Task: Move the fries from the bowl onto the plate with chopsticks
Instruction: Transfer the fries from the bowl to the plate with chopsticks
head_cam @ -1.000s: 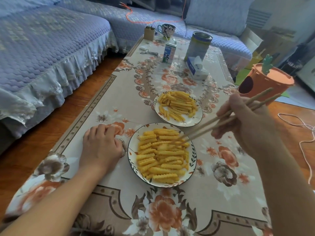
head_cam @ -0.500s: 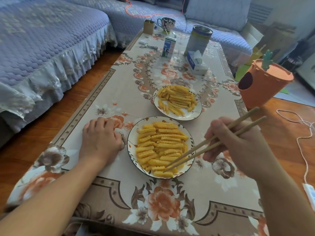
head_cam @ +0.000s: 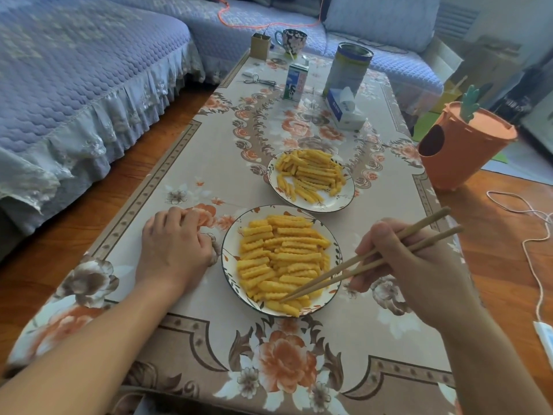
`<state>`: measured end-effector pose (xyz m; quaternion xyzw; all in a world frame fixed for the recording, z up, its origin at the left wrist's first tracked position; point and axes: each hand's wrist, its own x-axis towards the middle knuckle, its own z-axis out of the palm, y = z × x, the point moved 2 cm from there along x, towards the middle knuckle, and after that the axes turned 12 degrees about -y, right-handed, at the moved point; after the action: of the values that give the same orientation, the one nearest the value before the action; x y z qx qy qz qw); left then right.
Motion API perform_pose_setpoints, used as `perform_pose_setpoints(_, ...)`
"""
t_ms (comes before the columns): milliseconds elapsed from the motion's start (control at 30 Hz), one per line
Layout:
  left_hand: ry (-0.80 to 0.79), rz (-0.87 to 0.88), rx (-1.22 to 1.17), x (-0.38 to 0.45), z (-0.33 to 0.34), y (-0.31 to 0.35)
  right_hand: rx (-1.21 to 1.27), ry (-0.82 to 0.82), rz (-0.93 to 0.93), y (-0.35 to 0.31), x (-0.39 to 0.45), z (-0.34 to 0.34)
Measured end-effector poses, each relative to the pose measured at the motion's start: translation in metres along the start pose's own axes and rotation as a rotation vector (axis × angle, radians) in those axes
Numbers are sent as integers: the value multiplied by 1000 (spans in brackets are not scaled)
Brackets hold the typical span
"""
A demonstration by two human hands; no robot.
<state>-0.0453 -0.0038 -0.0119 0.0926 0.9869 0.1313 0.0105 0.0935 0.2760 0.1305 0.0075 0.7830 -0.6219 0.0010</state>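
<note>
A white bowl [head_cam: 229, 250] with a leaf-pattern rim sits near me, piled with yellow crinkle-cut fries [head_cam: 281, 259]. Just beyond it a white plate [head_cam: 335, 203] holds more fries [head_cam: 311, 175]. My right hand [head_cam: 419, 274] grips a pair of wooden chopsticks [head_cam: 362, 265]; their tips touch the fries at the bowl's near right edge. My left hand [head_cam: 173, 247] rests on the tablecloth left of the bowl, fingers curled under, holding nothing.
The low table [head_cam: 209, 181] has a floral cloth. At its far end stand a milk carton [head_cam: 296, 85], a tall tin [head_cam: 350, 67], a tissue pack [head_cam: 344, 112], a mug [head_cam: 291, 40] and a small box [head_cam: 260, 46]. An orange bin [head_cam: 460, 148] stands right, a sofa [head_cam: 74, 85] left.
My right hand has drawn back toward me and lowered, bringing the chopstick tips from the bowl's middle to its near right edge. My left hand has stayed put.
</note>
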Motion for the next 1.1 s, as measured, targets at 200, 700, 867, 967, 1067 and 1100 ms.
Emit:
perform_pose_setpoints(200,-11,-4,13,-2,2,-1,147,231,-103,2,12,-27)
perform_pose_setpoints(700,-134,13,51,6,2,2,-353,491,-232,40,145,-54)
perform_pose_setpoints(867,-117,-103,59,37,-10,4,-293,507,-230,40,150,-62)
perform_pose_setpoints(967,-72,-180,61,55,-4,10,-242,514,-248,38,149,-67)
perform_pose_setpoints(1067,48,-185,27,57,7,16,-244,493,-233,41,152,-69)
perform_pose_setpoints(1100,64,-175,23,58,8,16,-252,490,-223,42,155,-70)
